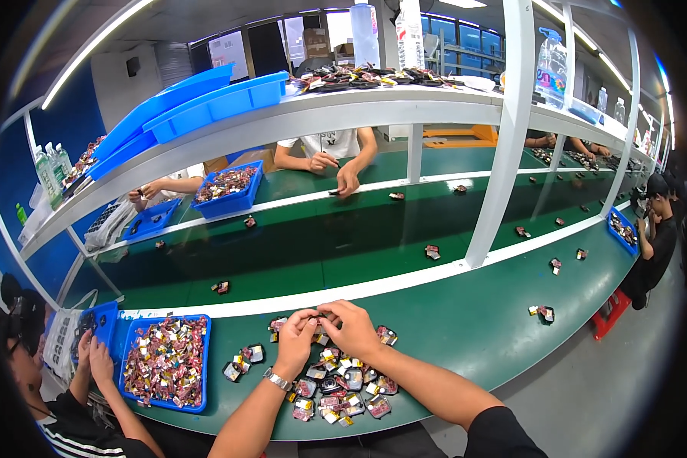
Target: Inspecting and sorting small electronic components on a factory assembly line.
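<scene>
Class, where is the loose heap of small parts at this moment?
In the head view, the heap lies at lower centre on the green bench, mostly between the person's forearms, right of the near filled blue tray.

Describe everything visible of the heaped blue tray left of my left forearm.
The blue tray is rectangular with a raised rim and looks like plastic. It sits upright on the green tabletop, heaped with small parts in red, white and yellow. Neither the left hand nor the right hand touches it; its floor is hidden.
</scene>
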Demonstrator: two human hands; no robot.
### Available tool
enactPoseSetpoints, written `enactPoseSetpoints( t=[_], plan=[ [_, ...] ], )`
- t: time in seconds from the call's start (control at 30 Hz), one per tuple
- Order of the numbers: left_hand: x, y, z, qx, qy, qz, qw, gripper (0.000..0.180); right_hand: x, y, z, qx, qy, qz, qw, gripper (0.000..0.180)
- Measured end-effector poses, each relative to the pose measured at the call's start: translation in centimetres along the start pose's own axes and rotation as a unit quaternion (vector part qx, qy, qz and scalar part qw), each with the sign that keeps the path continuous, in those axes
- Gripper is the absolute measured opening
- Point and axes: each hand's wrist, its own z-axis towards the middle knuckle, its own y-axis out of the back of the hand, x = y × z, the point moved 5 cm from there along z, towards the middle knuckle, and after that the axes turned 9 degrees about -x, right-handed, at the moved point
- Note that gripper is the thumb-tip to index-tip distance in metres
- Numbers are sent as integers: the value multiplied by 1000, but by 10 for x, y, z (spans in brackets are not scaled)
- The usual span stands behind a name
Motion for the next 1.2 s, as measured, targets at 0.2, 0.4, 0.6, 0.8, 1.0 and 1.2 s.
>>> enactPoseSetpoints(
  t=[0.2, 0.4, 0.6, 0.8, 1.0, 1.2],
  plan=[
    [-3, -11, 0, 51, -39, -23, 998, 22, -6, 8, 5, 9, -34, 7, 999, 18],
    [-4, -7, 0, 42, -71, -7, 997, 23, 1, 6, 4, 14, -13, 26, 999, 18],
    [-6, -8, -1, 61, -79, -23, 995, 28, 2, 5, 5, 18, -6, 33, 999, 18],
    [-2, -7, 4, 6, -39, -53, 998, 38, -50, 14, 30, -53, -115, 53, 990, 15],
    [0, -3, 11, 17, -34, -25, 999, 35, -168, 61, 110, -132, -250, -161, 946, 15],
    [-3, 6, 5, 14, -38, 10, 999, 25, -103, 132, 82, -123, -19, -195, 973, 18]
  ],
)
